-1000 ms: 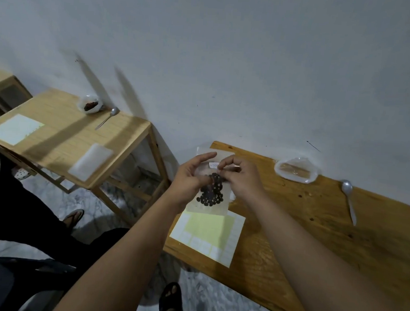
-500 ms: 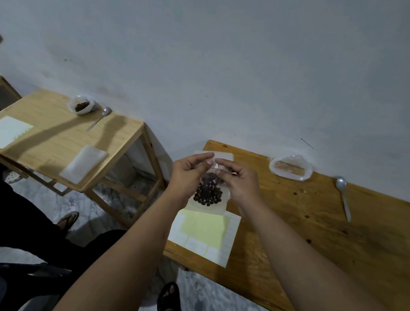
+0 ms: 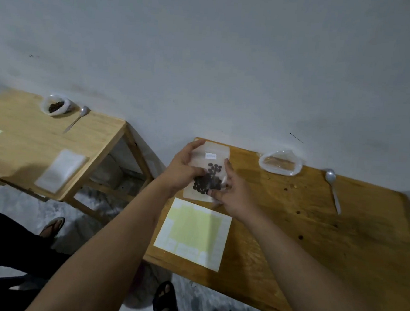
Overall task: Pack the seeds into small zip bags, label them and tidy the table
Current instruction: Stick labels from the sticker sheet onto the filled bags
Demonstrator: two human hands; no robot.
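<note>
- Nearest the camera: 2 bare forearms reach forward from the bottom edge; dark sandalled feet on the pale marbled floor (image 3: 91, 205) below them.
- Brown wooden counter (image 3: 314, 236) on the right side, its surface marked with a few dark spots.
- White-bordered pale yellow label sheet (image 3: 193, 232) lies flat at the counter's near left part, small white labels along its left and near edges.
- Just beyond the sheet: small clear plastic zip bag (image 3: 207, 175), held by both hands over the counter; whether its lower edge touches the counter or the sheet cannot be told.
- Dark round seeds (image 3: 208, 181) clustered in the bag's lower half; a small white label (image 3: 210, 156) stuck near its top.
- Left hand (image 3: 182, 169) grips the bag's left edge, thumb across the front, fingers curled behind.
- Right hand (image 3: 233, 191) pinches the bag's lower right corner between thumb and fingers.
- Farther back by the grey wall (image 3: 230, 60): crumpled clear plastic bag (image 3: 280, 163), and to its right a silver metal spoon (image 3: 333, 188), well apart from the hands.
- Far left: second, lighter wooden counter (image 3: 30, 138) with a white flat pack (image 3: 61, 170), a clear bag of dark seeds (image 3: 55, 106) and 1 more silver spoon (image 3: 78, 118) beside it.
</note>
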